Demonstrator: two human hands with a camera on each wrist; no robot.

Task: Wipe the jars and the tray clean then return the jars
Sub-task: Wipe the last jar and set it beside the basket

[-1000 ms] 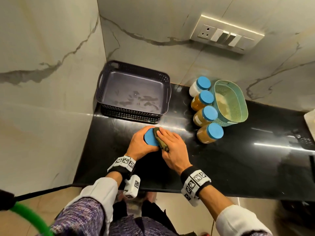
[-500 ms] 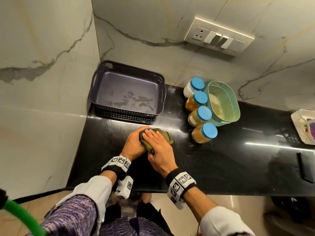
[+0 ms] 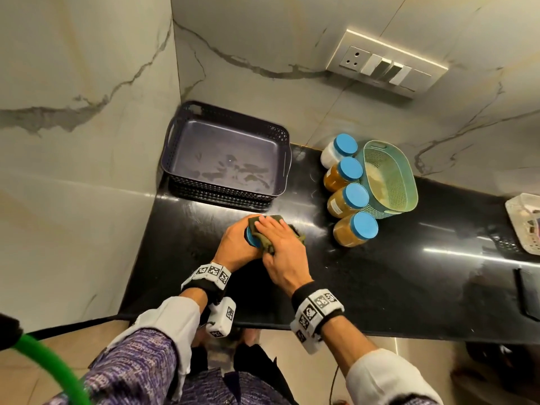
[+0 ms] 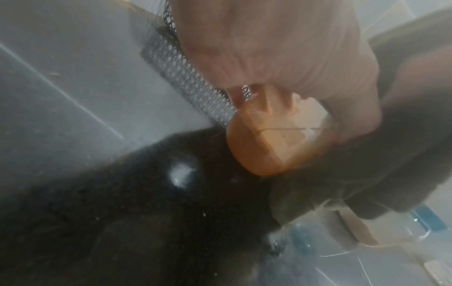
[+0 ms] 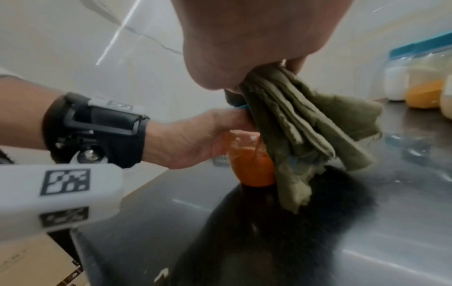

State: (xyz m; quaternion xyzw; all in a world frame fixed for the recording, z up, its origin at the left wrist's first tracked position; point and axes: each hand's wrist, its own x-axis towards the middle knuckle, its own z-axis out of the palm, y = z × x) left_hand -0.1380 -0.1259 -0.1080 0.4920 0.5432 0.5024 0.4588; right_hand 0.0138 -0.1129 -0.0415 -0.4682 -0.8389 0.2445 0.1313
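Jar near counter's front edge

head camera looks steeply down from above at black counter, wall corner behind, both hands well below lens. left wrist camera sits low, close under left hand, faces along it toward jar and mesh wall of dark tray; blurred. right wrist camera sits close under right hand, faces leftward across counter to same jar, green cloth. all three share jar; head and left wrist share tray.
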